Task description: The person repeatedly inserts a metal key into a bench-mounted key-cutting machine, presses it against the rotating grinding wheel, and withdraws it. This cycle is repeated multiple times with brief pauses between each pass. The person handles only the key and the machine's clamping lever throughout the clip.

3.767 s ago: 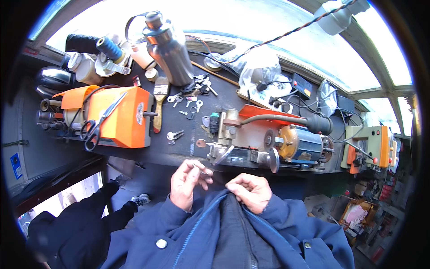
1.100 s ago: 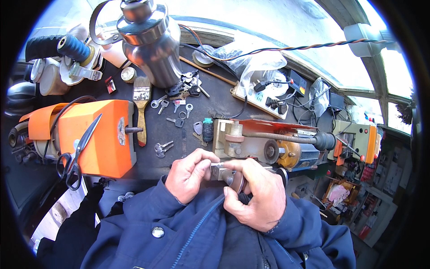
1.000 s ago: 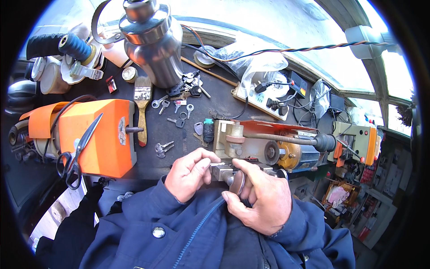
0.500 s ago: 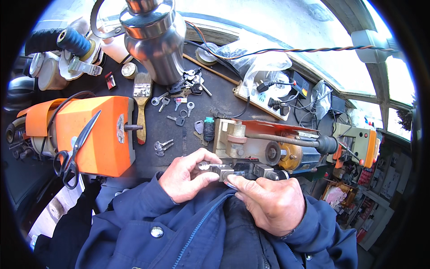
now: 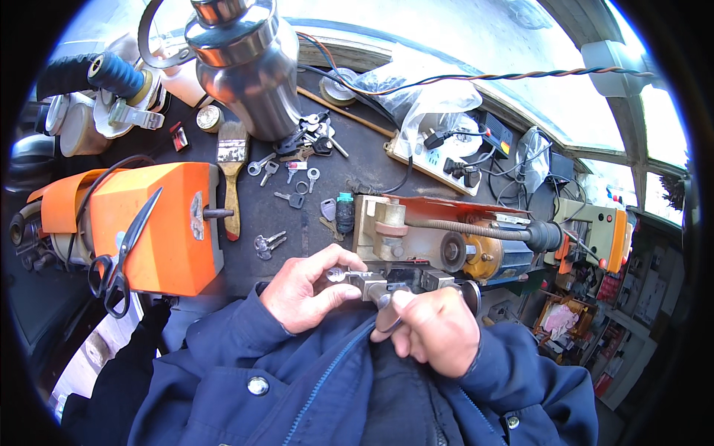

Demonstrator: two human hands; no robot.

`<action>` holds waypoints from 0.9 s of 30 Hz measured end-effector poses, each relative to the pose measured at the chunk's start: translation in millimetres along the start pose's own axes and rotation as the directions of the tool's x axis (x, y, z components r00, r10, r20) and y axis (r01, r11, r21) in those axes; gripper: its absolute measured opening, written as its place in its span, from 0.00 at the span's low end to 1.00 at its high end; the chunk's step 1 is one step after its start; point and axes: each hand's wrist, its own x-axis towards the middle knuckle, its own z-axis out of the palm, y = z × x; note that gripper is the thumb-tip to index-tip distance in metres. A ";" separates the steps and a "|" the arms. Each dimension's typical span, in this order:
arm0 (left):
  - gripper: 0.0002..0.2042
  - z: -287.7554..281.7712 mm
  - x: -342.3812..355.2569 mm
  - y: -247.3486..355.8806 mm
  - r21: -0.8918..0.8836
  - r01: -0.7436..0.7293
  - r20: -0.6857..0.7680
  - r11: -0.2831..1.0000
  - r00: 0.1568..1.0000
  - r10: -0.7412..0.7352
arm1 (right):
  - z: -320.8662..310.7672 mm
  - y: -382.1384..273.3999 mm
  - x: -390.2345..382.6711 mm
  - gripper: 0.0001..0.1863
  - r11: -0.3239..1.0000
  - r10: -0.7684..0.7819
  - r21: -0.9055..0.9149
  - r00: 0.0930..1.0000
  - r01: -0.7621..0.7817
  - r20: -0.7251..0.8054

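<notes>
Left hand (image 5: 306, 296): thumb and forefinger pinched on 1 small silver key (image 5: 336, 274), held at the front clamp of the key-cutting machine (image 5: 446, 245). Right hand (image 5: 435, 332): fingers closed around the clamp knob (image 5: 385, 301), just right of the key. Beyond the grip: 5 or so loose keys (image 5: 294, 178), brush (image 5: 232, 167), steel flask (image 5: 249, 63). Left of it: orange machine (image 5: 160, 223) bearing scissors (image 5: 123, 253).

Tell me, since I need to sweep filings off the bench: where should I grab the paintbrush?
Take the paintbrush by its wooden handle, coming from the near end. The handle lies flat pointing toward the person, beside the orange machine; the bristles face the steel kettle.
</notes>
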 end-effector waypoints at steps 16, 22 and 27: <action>0.11 -3.3 5.1 3.5 0.033 0.041 0.037 0.999 0.998 -0.043 | -23.8 -32.4 -20.1 0.23 0.435 -0.399 -0.855 0.912 0.283 0.099; 0.12 -6.6 6.0 3.6 0.040 0.044 0.071 0.998 0.996 -0.046 | -21.8 -38.9 -9.2 0.27 0.256 -0.417 -0.922 0.893 0.292 0.168; 0.13 -8.3 7.6 3.9 0.069 0.034 0.089 0.997 0.995 -0.040 | -20.7 -35.6 -2.3 0.26 0.193 -0.446 -0.917 0.864 0.350 0.235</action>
